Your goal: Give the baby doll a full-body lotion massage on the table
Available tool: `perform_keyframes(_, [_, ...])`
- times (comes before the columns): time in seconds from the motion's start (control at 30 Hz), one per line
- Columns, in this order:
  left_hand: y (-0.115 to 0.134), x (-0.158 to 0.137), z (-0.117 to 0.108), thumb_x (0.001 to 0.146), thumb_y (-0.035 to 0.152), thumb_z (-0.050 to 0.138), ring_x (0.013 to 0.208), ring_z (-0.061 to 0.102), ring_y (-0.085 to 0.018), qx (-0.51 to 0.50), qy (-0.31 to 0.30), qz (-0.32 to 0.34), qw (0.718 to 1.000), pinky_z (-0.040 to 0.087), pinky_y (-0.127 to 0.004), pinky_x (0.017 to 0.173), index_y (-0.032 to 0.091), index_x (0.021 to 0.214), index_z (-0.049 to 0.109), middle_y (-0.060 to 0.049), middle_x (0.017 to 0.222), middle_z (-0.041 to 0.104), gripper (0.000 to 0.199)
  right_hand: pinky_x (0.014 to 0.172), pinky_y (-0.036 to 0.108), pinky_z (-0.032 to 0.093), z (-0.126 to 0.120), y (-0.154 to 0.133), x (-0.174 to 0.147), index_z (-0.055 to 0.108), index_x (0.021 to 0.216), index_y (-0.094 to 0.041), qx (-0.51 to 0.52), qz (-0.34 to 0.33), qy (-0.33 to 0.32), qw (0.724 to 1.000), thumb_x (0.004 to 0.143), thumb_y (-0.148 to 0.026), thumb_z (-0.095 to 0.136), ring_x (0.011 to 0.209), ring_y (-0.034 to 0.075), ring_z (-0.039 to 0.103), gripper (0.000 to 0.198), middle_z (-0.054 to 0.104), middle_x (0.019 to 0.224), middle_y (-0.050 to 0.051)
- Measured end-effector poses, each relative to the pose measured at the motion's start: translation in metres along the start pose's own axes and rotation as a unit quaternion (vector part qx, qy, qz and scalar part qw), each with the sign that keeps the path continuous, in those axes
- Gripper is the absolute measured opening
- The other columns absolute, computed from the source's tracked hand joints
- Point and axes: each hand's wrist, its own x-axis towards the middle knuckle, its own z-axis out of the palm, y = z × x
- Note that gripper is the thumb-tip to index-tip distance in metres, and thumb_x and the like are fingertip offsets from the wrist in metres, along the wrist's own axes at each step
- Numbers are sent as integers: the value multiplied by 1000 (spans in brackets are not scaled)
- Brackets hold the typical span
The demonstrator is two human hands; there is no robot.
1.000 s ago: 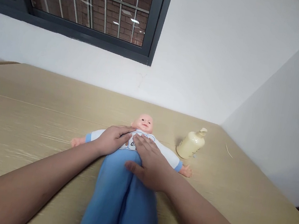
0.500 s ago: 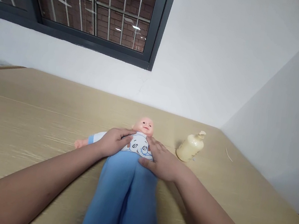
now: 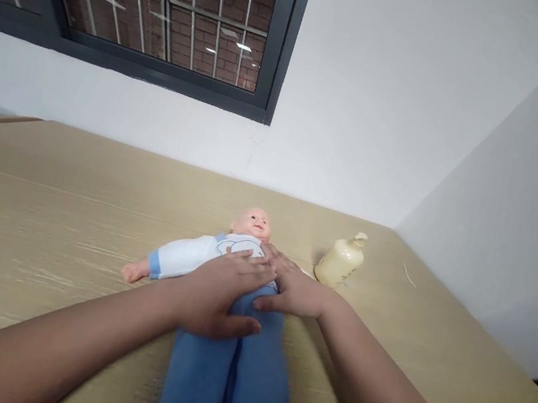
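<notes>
A baby doll [image 3: 184,257] lies on its back on the table, its head toward the wall. It wears a white top with a cartoon elephant print and blue trousers [image 3: 226,384]. My left hand [image 3: 228,290] is spread over the doll's belly and waist, fingers stretched toward the right and thumb apart. On the right side of the doll's chest rests my right hand [image 3: 294,286], fingers out and close to the left fingertips. The hands cover much of the elephant print. Neither one grasps anything.
Right of the doll stands a cream pump bottle [image 3: 339,260]. A thin pale strip [image 3: 409,275] lies farther right on the wooden table [image 3: 73,192]. White walls [image 3: 354,106] meet the table at the back and right, below a barred window [image 3: 175,19].
My left hand has moved right and nearer to me, from the doll's left-hand side onto its middle. The doll's head and chest have tilted slightly, and more of its sleeve shows. My right hand has barely moved.
</notes>
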Motion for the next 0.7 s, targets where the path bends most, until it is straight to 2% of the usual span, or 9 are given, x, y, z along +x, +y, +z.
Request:
perform_keyframes(0.13, [-2,1,-2,87,54,58,139,41,-31,-16,-17,-7,1000,27,-47,118,24,150,41,-9,151,45,71,122,54,10,1,3,3,5,157,-26,8,3,-6,1000,71,-72,68,151,34,1,116,-1,165,10])
perform_keyframes(0.27, [-26,1,-3,95,49,48,140,42,-25,-39,-18,-20,999,29,-40,118,27,147,46,-3,149,48,56,121,54,11,4,3,3,-5,156,-22,15,20,9,1000,74,-72,64,152,33,2,119,-2,165,12])
perform_keyframes(0.37, [-45,-1,-2,98,46,43,141,41,-23,-53,7,-37,998,28,-39,119,28,144,49,-2,149,48,50,122,53,13,5,1,3,-3,157,-21,11,23,21,999,75,-74,62,152,32,4,118,-1,164,12])
perform_keyframes(0.5, [-67,-8,-5,99,48,39,139,43,-22,-67,38,-106,991,30,-38,118,27,140,55,-2,148,48,49,121,52,15,5,0,2,-1,157,-20,8,26,35,999,75,-73,62,151,32,8,117,3,164,13])
perform_keyframes(0.63, [-80,-14,-13,97,54,38,130,53,-24,-118,39,-184,975,43,-37,108,30,126,67,0,138,57,47,121,53,16,4,2,3,-2,157,-22,12,22,37,999,74,-72,64,151,34,9,117,5,165,12])
perform_keyframes(0.7, [-82,-15,-14,95,57,40,127,56,-26,-144,51,-206,967,45,-38,105,31,122,70,1,135,59,48,121,53,16,3,3,3,-2,157,-21,13,17,36,999,75,-71,64,151,34,9,117,5,165,12])
